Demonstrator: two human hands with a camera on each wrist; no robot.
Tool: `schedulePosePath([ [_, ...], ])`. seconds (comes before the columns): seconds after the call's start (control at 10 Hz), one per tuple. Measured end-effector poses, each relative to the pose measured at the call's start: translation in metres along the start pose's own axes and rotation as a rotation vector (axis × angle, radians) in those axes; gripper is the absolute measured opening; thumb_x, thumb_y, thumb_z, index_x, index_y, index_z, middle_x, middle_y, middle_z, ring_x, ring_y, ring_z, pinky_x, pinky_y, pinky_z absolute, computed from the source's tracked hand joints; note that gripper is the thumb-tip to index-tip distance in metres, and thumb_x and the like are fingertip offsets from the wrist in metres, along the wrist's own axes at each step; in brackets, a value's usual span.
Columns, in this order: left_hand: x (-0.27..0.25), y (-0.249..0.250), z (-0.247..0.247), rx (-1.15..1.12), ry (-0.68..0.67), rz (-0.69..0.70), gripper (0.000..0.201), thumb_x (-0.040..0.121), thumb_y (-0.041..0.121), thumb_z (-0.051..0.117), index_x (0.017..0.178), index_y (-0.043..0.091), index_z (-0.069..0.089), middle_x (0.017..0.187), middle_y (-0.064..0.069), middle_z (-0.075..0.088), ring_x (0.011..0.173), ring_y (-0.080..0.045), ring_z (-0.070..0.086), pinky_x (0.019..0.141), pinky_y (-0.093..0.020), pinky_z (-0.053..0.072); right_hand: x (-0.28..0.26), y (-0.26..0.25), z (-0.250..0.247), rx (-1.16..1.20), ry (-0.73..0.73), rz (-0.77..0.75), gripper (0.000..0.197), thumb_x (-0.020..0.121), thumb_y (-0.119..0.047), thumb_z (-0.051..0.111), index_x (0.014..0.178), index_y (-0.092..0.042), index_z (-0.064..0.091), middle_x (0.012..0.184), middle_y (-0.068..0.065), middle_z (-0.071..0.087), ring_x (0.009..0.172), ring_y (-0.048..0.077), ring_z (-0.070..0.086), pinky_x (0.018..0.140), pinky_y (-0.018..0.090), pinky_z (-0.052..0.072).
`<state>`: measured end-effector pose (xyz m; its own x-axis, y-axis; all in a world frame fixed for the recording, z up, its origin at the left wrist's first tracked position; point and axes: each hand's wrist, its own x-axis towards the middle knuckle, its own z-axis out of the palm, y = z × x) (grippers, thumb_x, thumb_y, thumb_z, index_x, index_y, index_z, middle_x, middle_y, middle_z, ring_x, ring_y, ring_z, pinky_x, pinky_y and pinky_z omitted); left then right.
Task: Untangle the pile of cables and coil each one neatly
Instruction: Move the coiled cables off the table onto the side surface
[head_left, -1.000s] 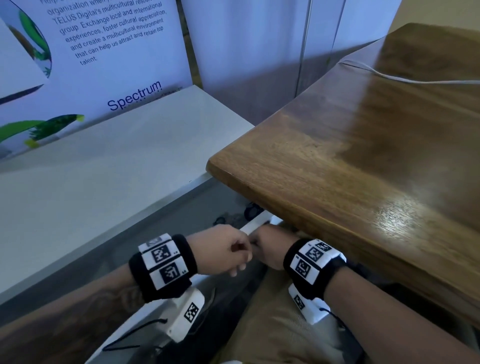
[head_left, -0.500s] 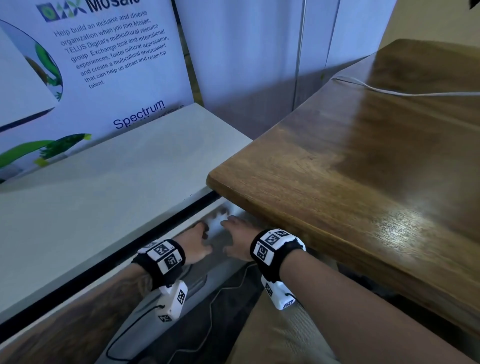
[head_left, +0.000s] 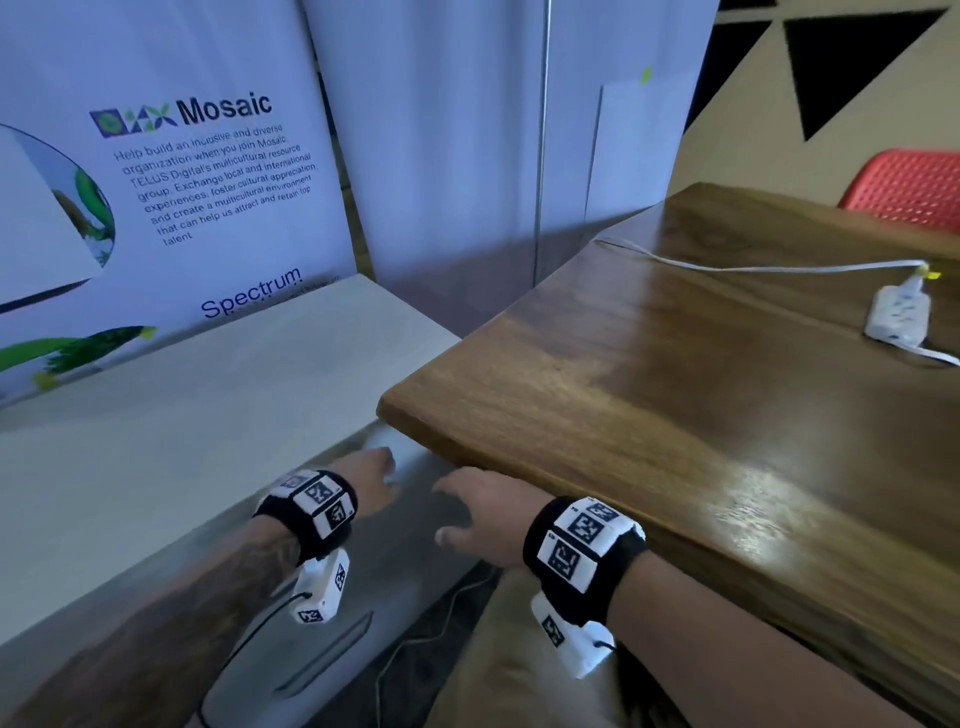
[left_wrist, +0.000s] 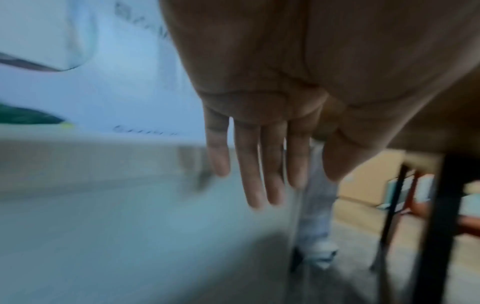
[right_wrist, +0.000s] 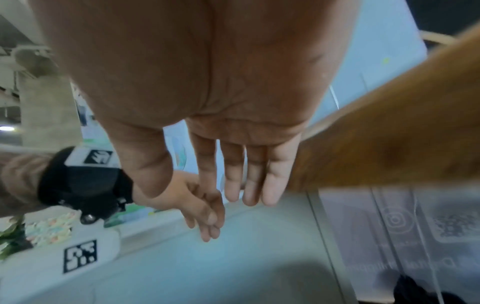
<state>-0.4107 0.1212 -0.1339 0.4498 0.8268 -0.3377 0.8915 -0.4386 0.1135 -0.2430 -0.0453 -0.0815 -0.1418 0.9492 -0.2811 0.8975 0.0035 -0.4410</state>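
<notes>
A white cable runs across the far part of the wooden table to a white power strip at the right. My left hand and right hand hang side by side in the gap below the table's near-left corner. Both are empty, fingers straight and spread. In the left wrist view the left fingers point down in front of a pale cabinet. The right wrist view shows the right fingers straight beside the table edge, with the left hand just beyond. No cable pile is in view.
A white cabinet stands left of the table, with a printed "Mosaic" banner behind it. A red chair sits at the far right. Black table legs show below. A thin dark wire lies on the floor near my knee.
A second ago both hands were curled together below the table corner. They have since opened, parted and risen toward the table edge. My head has tilted up, bringing the power strip into view.
</notes>
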Motion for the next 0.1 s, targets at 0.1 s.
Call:
schedulePosePath([
  [0.1, -0.0263, 0.0541, -0.0514, -0.049, -0.035, 0.219, 0.019, 0.088, 0.039, 0.056, 0.084, 0.026, 0.068, 0.084, 0.008, 0.074, 0.075, -0.010, 0.068, 0.077, -0.031, 0.054, -0.0361, 0.0076, -0.0355, 0.035, 0.166, 0.041, 0.045, 0.099, -0.044, 0.056, 0.142, -0.029, 0.051, 0.138, -0.004, 0.057, 0.124, 0.019, 0.055, 0.099, 0.034, 0.047],
])
